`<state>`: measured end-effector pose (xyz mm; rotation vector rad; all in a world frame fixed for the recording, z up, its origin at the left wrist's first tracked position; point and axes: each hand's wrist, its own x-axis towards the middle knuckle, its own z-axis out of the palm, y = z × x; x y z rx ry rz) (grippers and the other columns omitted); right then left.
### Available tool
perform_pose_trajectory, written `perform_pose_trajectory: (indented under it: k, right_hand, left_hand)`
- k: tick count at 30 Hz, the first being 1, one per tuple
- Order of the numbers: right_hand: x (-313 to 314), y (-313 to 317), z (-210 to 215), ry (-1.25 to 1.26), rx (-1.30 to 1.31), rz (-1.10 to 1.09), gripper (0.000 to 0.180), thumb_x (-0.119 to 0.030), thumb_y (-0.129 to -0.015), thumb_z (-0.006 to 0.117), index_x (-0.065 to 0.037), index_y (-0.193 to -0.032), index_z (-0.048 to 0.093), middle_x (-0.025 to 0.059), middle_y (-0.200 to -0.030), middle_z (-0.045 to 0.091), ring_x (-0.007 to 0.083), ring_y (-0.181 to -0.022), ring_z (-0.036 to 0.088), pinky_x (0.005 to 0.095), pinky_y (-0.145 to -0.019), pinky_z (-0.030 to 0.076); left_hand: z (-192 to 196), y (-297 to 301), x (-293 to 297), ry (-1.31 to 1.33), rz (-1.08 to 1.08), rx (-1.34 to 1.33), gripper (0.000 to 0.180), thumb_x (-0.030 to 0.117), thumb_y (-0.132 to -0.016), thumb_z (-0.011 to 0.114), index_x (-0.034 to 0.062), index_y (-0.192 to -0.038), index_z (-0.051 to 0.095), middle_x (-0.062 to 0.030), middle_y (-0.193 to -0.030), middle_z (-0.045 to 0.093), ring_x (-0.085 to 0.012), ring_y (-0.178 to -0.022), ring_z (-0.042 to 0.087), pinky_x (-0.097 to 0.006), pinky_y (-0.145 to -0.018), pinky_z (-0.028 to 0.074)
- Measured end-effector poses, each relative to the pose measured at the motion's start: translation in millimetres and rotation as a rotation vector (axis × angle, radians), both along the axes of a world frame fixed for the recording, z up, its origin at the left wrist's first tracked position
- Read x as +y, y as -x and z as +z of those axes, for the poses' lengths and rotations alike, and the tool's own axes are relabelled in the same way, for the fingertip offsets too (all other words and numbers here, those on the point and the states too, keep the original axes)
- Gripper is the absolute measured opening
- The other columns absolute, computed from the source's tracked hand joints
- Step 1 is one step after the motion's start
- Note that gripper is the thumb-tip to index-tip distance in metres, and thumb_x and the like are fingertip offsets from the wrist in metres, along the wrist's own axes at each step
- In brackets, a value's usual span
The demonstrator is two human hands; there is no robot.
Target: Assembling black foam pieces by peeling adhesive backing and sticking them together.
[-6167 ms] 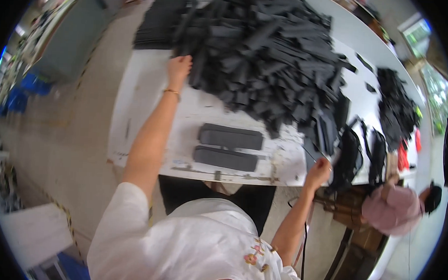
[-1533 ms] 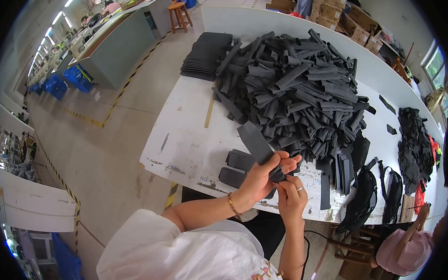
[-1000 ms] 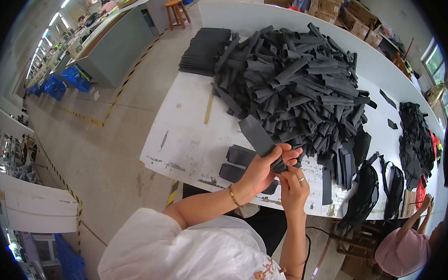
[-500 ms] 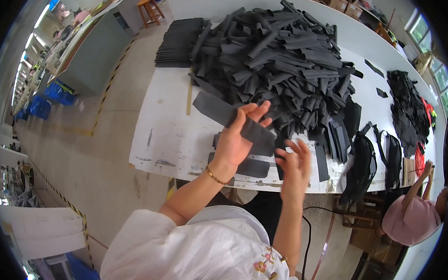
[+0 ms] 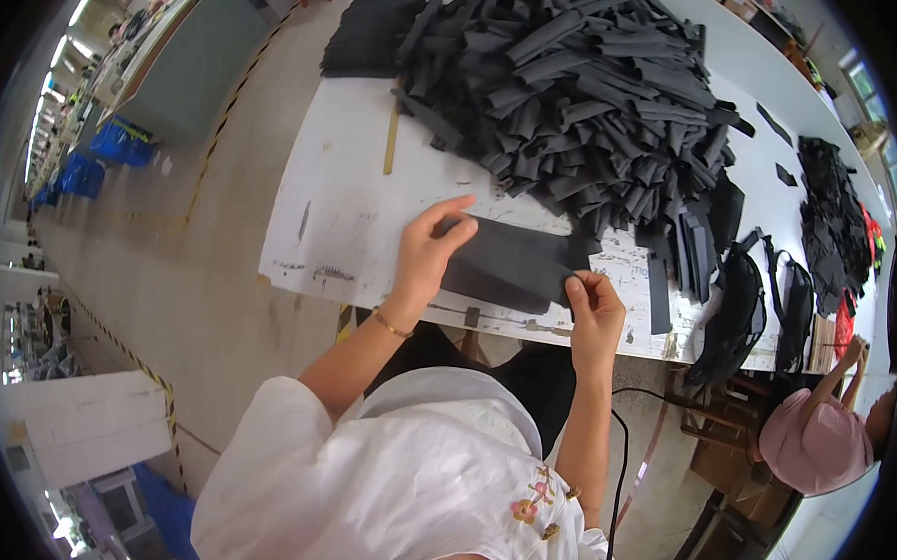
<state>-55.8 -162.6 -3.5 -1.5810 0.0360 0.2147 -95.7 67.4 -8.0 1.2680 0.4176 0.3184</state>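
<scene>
A flat, dark grey fabric panel (image 5: 515, 253) stretches between my two hands over the table's front part. My left hand (image 5: 430, 254) holds its left end between thumb and fingers, with the index finger reaching up past the edge. At the panel's right end, my right hand (image 5: 595, 311) pinches the corner between thumb and bent fingers. Whatever lies under the panel is mostly hidden by it. Beyond my hands rises a large heap of similar dark, curled pieces (image 5: 587, 96).
A neat dark stack (image 5: 374, 32) sits at the far left of the white table (image 5: 333, 175), near a yellowish strip (image 5: 390, 137). Upright dark panels (image 5: 692, 256) and black backpacks (image 5: 732, 312) are at right. Another person in pink (image 5: 817, 441) is at the far right.
My left hand has moved to the panel's left end and my right hand has closed on its right end. The panel is now lower and more level. The view has tipped downward.
</scene>
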Motion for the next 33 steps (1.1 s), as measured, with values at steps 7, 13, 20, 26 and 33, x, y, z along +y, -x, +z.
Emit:
perform_pose_trajectory:
  k: [7,13,20,26,33]
  right_hand:
    - [11,19,-36,0.395,-0.097,0.075,0.018,-0.006,-0.087,0.07,0.002,-0.1,0.061,0.0042,-0.079,0.061,0.0104,-0.071,0.054,0.0252,-0.066,0.046]
    - [13,16,-50,0.664,-0.288,0.043,0.02,-0.01,-0.086,0.072,0.0,-0.099,0.061,0.0094,-0.081,0.061,0.0185,-0.071,0.058,0.0322,-0.066,0.047]
    - [-34,-17,-63,0.91,-0.352,-0.093,0.023,-0.012,-0.085,0.071,0.0,-0.103,0.062,0.017,-0.099,0.061,0.032,-0.09,0.06,0.04,-0.078,0.049]
    - [-20,-34,-97,1.326,-0.537,0.174,0.037,-0.017,-0.083,0.07,0.002,-0.113,0.062,0.0183,-0.105,0.058,0.0351,-0.102,0.054,0.0443,-0.083,0.049]
    - [-24,-34,-75,1.254,-0.621,0.091,0.033,-0.018,-0.084,0.068,0.001,-0.11,0.063,0.0167,-0.109,0.059,0.0349,-0.103,0.055,0.0441,-0.081,0.05]
  left_hand:
    - [-48,50,0,-0.419,0.125,0.04,0.025,0.003,-0.082,0.074,0.0037,-0.106,0.07,0.0003,-0.084,0.065,-0.006,-0.07,0.051,-0.022,-0.063,0.043]
    - [-55,28,11,-0.838,0.266,-0.048,0.015,0.009,-0.083,0.073,0.0083,-0.097,0.069,-0.0038,-0.081,0.065,-0.0171,-0.073,0.057,-0.028,-0.063,0.047]
    - [-88,-112,125,-0.134,0.404,0.007,0.031,0.028,-0.09,0.07,-0.0021,-0.09,0.063,-0.0023,-0.071,0.061,-0.0084,-0.058,0.056,-0.022,-0.053,0.042]
    - [-145,-176,164,-0.669,0.511,0.31,0.032,0.029,-0.08,0.076,0.0004,-0.086,0.065,-0.0054,-0.065,0.063,-0.0145,-0.054,0.057,-0.029,-0.051,0.043]
    - [-105,-144,138,0.09,0.314,0.133,0.019,0.009,-0.092,0.054,-0.0054,-0.104,0.057,-0.0165,-0.091,0.066,-0.0257,-0.08,0.068,-0.036,-0.068,0.055]
